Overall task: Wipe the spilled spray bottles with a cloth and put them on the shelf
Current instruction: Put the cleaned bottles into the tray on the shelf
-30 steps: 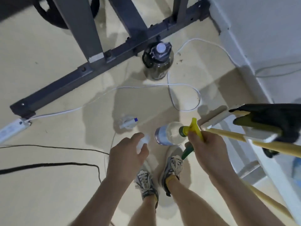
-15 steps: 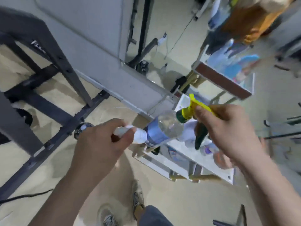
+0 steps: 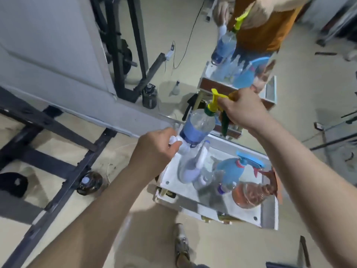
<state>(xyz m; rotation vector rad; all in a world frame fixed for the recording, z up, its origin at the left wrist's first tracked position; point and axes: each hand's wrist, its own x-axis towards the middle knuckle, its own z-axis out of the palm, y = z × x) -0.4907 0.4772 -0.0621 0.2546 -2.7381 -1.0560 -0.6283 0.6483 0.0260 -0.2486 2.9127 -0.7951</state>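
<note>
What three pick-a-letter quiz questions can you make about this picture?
1. Where does the blue spray bottle stand? A on the shelf; B on the floor; C in a bucket.
2. What colour is the clear bottle's trigger? A red; B yellow; C black.
3. What is the left hand doing? A hanging empty; B waving; C gripping a white cloth.
Answers: A, it stands on the shelf top; B, the trigger by the right hand is yellow; C, its fingers curl round the cloth.
</note>
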